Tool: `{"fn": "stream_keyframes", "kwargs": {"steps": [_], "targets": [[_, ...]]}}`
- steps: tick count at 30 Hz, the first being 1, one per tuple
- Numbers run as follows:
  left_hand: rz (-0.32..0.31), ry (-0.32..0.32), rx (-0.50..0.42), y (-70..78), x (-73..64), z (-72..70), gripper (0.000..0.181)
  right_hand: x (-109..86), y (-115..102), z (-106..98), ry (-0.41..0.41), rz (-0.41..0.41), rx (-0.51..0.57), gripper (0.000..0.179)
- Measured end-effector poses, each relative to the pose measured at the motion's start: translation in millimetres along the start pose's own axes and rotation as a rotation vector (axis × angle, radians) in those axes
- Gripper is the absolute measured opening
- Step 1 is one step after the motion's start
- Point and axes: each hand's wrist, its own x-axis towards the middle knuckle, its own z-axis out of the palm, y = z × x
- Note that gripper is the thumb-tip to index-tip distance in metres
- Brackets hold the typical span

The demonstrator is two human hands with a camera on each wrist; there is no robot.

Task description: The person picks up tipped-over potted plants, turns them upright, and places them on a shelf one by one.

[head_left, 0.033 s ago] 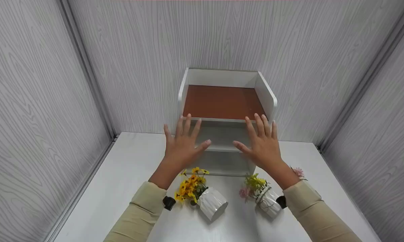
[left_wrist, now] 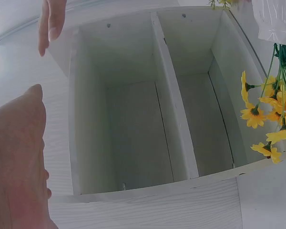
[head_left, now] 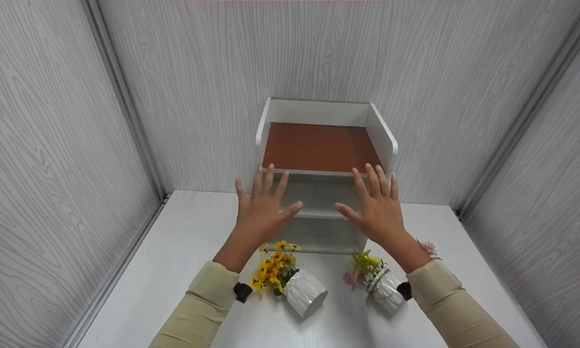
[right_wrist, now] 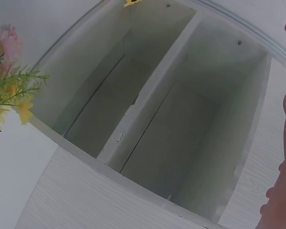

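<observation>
Before the shelf (head_left: 322,147), left hand (head_left: 262,210) and right hand (head_left: 379,212), fingers spread apart, partly hide its sides

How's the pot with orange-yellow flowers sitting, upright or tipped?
Tipped. The white pot lies on its side: the head view shows its base, orange-yellow flowers stretched sideways.

Left sleeve (head_left: 198,304): beige, creased
Right sleeve (head_left: 456,309): beige, long
Left wrist camera (head_left: 242,292): small, black
Right wrist camera (head_left: 404,290): small, black
</observation>
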Motion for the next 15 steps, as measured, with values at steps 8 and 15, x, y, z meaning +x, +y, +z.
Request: {"fn": "stream_keyframes", "kwargs": {"steps": [8, 15], "targets": [[0.01, 0.257, -0.099, -11.9, 0.6, 5.7, 0.073, -21.5, 4, -8, 0.056, 0.04, 0.061, 0.091], [-0.058, 0.449, -0.424, -38.2, 11.9, 10.5, 0.058, -55.8, 16, -8, 0.082, 0.099, 0.092, 0.092]]}}
